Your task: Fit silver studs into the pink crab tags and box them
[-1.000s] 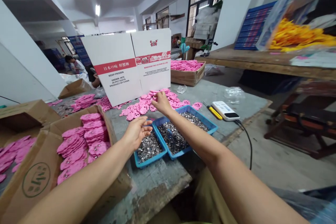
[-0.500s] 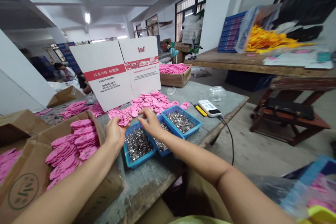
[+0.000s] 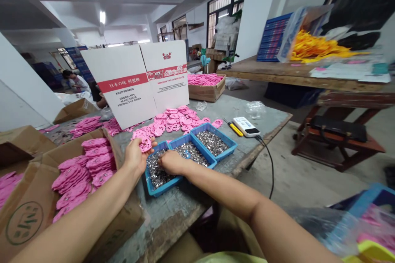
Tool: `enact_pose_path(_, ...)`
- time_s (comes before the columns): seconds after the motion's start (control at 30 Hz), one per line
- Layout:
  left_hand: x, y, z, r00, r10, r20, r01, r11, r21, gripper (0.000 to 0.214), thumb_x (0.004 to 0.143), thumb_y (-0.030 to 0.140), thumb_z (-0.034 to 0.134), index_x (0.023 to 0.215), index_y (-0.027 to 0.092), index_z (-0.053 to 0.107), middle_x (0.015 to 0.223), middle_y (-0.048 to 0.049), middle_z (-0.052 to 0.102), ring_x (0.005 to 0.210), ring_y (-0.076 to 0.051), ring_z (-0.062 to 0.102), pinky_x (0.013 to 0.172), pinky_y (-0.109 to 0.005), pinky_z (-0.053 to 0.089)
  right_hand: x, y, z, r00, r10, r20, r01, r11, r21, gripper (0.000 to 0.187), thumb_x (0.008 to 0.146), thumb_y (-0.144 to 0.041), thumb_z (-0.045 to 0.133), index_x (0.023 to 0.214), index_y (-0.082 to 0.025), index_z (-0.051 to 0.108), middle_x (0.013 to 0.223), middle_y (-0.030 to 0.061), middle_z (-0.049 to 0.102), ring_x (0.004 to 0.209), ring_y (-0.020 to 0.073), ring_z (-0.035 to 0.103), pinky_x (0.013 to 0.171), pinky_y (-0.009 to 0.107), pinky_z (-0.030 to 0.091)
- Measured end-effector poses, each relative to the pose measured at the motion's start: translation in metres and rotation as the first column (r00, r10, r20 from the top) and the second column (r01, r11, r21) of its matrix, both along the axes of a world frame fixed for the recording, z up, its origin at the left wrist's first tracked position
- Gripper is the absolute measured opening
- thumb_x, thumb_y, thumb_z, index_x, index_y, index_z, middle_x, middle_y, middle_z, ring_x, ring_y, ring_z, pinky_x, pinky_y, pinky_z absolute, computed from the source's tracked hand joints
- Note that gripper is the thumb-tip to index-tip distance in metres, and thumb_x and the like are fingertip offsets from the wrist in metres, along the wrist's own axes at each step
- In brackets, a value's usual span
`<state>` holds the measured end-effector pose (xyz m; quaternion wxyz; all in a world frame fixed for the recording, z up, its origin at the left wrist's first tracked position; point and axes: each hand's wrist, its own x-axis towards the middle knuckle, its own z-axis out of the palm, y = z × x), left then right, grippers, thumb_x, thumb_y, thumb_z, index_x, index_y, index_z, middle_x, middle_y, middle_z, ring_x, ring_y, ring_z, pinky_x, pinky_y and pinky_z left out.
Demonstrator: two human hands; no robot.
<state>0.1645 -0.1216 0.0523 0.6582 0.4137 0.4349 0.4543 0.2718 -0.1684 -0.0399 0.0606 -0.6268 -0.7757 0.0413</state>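
My left hand is closed on a pink flat piece, held up just left of the blue trays. My right hand reaches down into the nearest blue tray, its fingers curled among the small silver metal parts; what they pinch is hidden. Two more blue trays of the same silver parts sit to the right. A loose pile of pink pieces lies behind the trays.
A cardboard box with stacked pink pieces stands at my left. A white printed carton stands upright behind the pile. A yellow-handled tool and a white device with a black cable lie near the table's right edge. A person sits far back left.
My right hand fetched a pink piece from the pile and passed it to my left hand. It then dropped into the nearest tray of silver parts.
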Motion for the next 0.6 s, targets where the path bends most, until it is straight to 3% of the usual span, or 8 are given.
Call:
enact_pose_path(0.3,-0.0004,-0.0041,0.0036,1.0,-0.026,-0.013,0.026,1.0,-0.004,0.018,0.088,0.005,0.042,0.086,0.012,0.059,0.06,-0.0034,0.067,0.041,-0.015,0.061,0.037,-0.021,0.04,0.0051,-0.0022,-0.0036,0.979,-0.076,-0.19,0.077,0.997,0.0,0.02,0.092,-0.014,0.063,0.105,-0.021,0.076,0.113,0.0069,0.081,0.1,0.0204,0.075,0.074,0.026,0.046)
enact_pose_path(0.4,-0.0008,-0.003,0.0026,0.999,-0.031,-0.021,0.031,0.999,0.007,0.018,0.087,0.005,0.043,0.087,0.012,0.06,0.061,-0.0033,0.068,0.041,-0.015,0.06,0.037,-0.021,0.04,0.0063,-0.0031,-0.0029,0.969,-0.089,-0.232,0.09,0.996,-0.01,0.02,0.091,-0.013,0.063,0.104,-0.021,0.075,0.107,0.0058,0.081,0.098,0.0204,0.074,0.074,0.026,0.045)
enact_pose_path(0.6,-0.0018,-0.0001,0.0016,0.999,-0.032,-0.028,0.032,0.999,0.009,0.017,0.083,0.006,0.045,0.087,0.012,0.06,0.062,-0.004,0.069,0.041,-0.015,0.06,0.036,-0.021,0.041,0.0082,-0.0025,-0.0028,0.946,-0.077,-0.315,0.099,0.994,0.052,0.028,0.097,-0.014,0.058,0.118,-0.02,0.076,0.121,0.0089,0.076,0.101,0.0197,0.071,0.078,0.028,0.047)
